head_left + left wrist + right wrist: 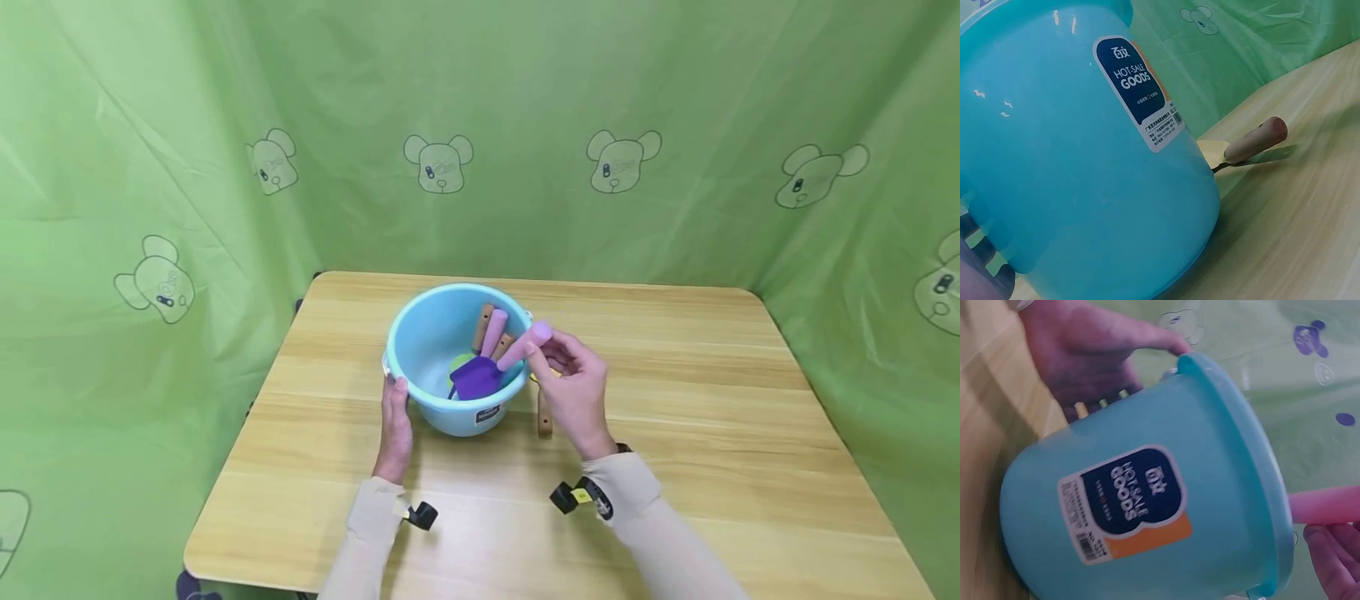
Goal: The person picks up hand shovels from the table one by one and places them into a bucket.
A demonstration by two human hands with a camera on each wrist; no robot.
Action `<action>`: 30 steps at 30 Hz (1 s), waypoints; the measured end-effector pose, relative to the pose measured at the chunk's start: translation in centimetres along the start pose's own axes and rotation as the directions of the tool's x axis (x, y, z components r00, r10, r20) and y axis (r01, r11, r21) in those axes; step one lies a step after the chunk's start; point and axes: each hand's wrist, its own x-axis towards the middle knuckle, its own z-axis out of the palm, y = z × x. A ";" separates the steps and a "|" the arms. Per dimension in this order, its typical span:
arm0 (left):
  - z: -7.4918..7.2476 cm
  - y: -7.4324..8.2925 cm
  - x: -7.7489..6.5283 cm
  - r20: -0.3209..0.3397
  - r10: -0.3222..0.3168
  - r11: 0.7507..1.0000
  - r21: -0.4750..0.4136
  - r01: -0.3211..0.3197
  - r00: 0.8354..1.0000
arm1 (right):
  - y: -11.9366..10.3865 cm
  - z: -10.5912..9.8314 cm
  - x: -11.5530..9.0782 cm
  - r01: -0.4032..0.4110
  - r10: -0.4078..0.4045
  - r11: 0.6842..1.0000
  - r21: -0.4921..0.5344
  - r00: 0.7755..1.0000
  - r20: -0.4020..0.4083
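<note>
A light blue bucket (448,419) stands on the table, with toy shovels inside it. Against its left side rests my left hand (397,425), fingers fairly straight along the wall and thumb near the rim. At the right rim, my right hand (576,392) pinches the pink handle of a purple shovel (474,380), whose blade lies inside the bucket. Also in the bucket are another pink handle (492,332), brown wooden handles (482,327) and a green piece (460,362). Beside the bucket, partly behind my right hand, lies a yellow shovel with a wooden handle (1257,140).
The wooden table (712,400) extends to both sides of the bucket. A green curtain (525,92) with bear-head prints hangs behind the table and at its sides. A printed label (1125,503) is on the bucket's front.
</note>
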 end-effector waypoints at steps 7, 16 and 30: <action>0.0 0.1 0.0 0.002 -0.002 1.000 0.002 0.002 1.000 | 0.3 0.1 -0.5 0.059 -0.046 0.992 -0.113 0.992 0.114; 0.0 0.0 0.1 0.011 0.024 1.000 0.009 -0.024 1.000 | 1.0 0.5 -0.5 0.181 -0.104 0.914 -0.363 0.970 0.220; 0.0 -0.1 0.2 0.012 0.038 0.999 -0.008 -0.038 0.999 | 0.7 0.8 -1.0 0.010 0.132 0.854 -0.520 0.963 0.236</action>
